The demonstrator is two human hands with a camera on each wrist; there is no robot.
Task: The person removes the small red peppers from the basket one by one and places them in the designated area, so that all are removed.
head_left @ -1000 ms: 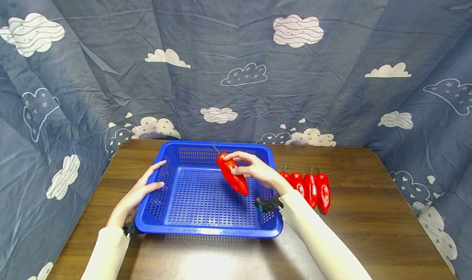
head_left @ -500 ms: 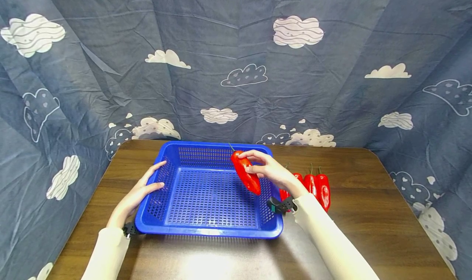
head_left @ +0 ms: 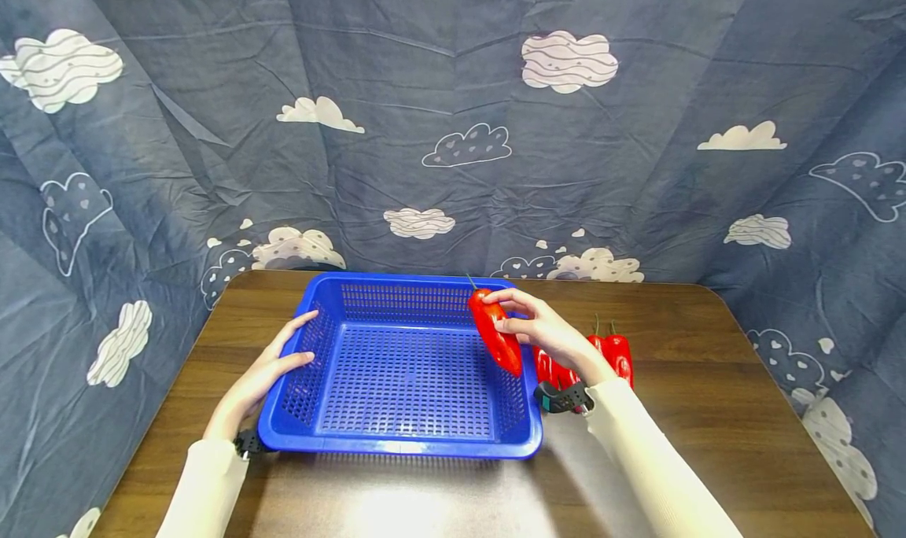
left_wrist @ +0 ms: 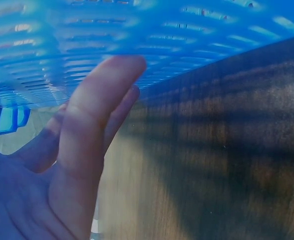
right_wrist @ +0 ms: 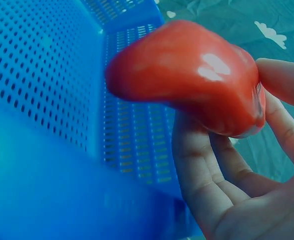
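A glossy red pepper [head_left: 495,333] with a green stem is held by my right hand [head_left: 538,326] over the right side of the blue plastic basket [head_left: 403,446]. In the right wrist view, fingers and thumb wrap the red pepper [right_wrist: 186,75] close to the basket's wall. My left hand [head_left: 265,369] grips the basket's left rim, with the thumb and a finger reaching over it. In the left wrist view other fingers [left_wrist: 89,105] lie against the slotted outside of the basket. Several more red peppers [head_left: 618,355] lie right of the basket, partly hidden behind my right forearm.
The basket stands on a brown wooden table [head_left: 701,381]. A dark curtain [head_left: 453,74] with white cloud prints hangs behind and at both sides. A dark strap with a camera [head_left: 562,397] sits on my right wrist.
My right hand has moved to the right with the red pepper, from above the basket's middle to near its right wall. My left hand and the basket have stayed in place.
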